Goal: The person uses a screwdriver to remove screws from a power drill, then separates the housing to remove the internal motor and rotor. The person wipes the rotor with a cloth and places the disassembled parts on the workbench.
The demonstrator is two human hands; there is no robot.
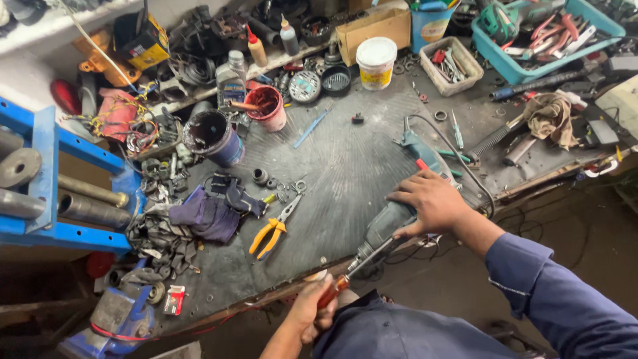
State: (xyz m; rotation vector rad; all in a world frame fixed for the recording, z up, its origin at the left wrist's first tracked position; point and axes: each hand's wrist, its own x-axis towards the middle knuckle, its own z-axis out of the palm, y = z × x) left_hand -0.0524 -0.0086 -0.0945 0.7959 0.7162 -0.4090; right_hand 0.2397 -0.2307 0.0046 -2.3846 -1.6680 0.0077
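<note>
Right hand: the right hand (430, 201) is laid palm-down and clamped over the grey-bodied electric power tool (392, 226), which is thereby pinned against the table (345, 159) near its front edge.
Left hand: the left hand (312, 312) is closed around the orange-handled screwdriver (349, 274); the shaft is angled up so that its tip meets the tool's lower end.
Tool position: the tool is laid on its side, nose toward the table edge, with its black cord (465, 166) trailing back across the table.
Nearby, left: yellow-handled pliers (272, 233) and a bundle of dark purple cloth (209, 213) are lying well apart from the hands.
Farther back: a dark round can (212, 136), a red paint-stained tub (267, 106) and a white plastic bucket (376, 61) are standing upright.
Obstruction: the cord and a teal-bodied tool (422, 149) just behind the right hand are crowding that side.
</note>
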